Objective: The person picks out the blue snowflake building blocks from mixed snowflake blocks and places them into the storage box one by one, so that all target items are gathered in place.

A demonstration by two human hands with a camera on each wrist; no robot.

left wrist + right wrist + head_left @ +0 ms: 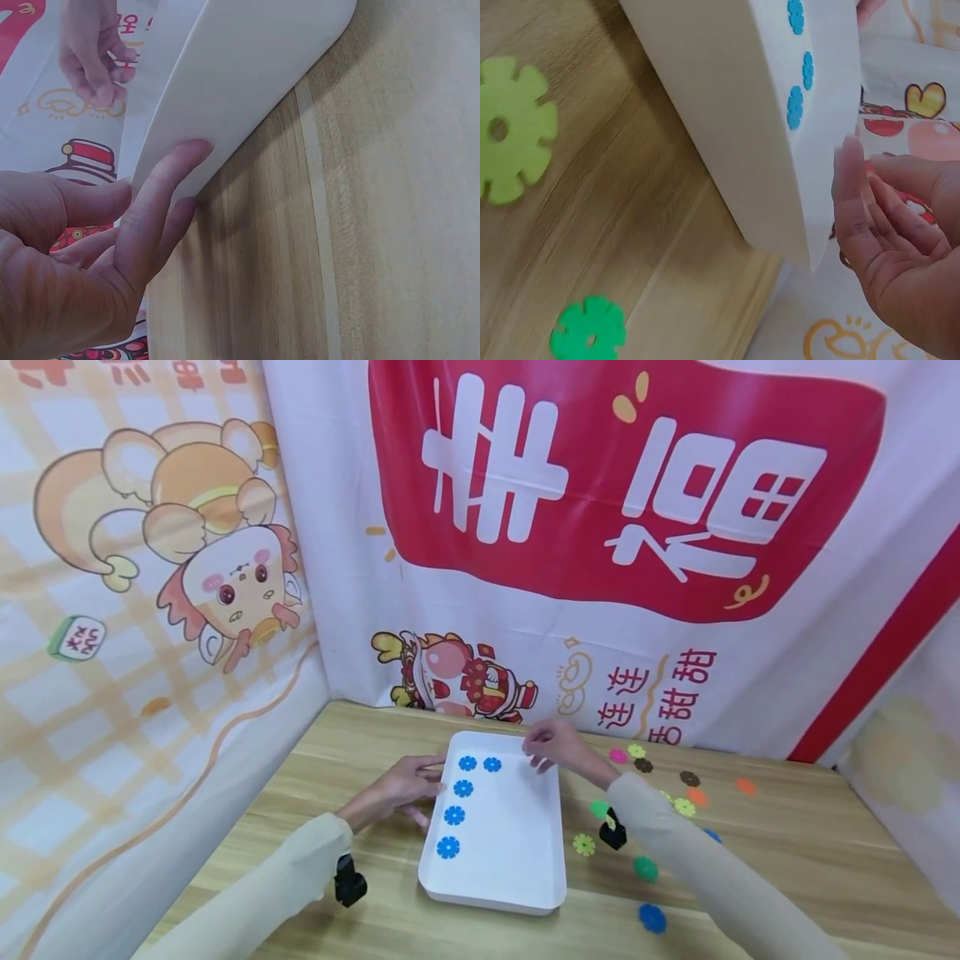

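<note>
A white rectangular tray (510, 860) lies on the wooden table. Inside it, several blue flower-shaped discs (454, 815) form a column along the left side, with one more beside the farthest. My left hand (405, 785) holds the tray's left wall; in the left wrist view its fingers (161, 199) lie against the outside and the thumb reaches the rim. Over the tray's far right corner hovers my right hand (555, 745), its fingers loosely bent. I see nothing between those fingers (851, 187) in the right wrist view.
Right of the tray, loose flower discs are scattered: a blue disc (652, 918), a green disc (646, 868), a yellow-green disc (583, 844), a brown disc (690, 778), an orange disc (746, 786) and a pink disc (618, 756). Printed cloth (345, 635) hangs behind the table.
</note>
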